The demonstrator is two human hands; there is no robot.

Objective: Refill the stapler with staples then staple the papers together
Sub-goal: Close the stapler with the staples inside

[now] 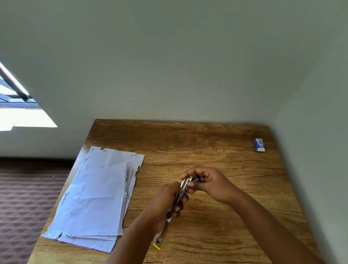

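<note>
Head view: one wooden table (212, 149) against a pale wall, one window (3, 93) at upper left. On the table, one loose stack of white papers (95, 200) at the left side, sheet count impossible to tell. One small blue-and-white box (259, 145) at the far right corner, well apart from everything else. One stapler (176, 206), metal with yellow ends, held above the middle of the table, its near yellow end low toward the tabletop.

Two bare hands, both busy on the stapler. Left hand (164, 205) wrapped around the stapler's middle, fingers curled tight against its body. Right hand (206, 183) at the stapler's far end, fingers bent and pinching near the yellow tip; too small and blurred to tell whether staples sit between the fingertips. Stapler just right of the papers, not touching them.
</note>
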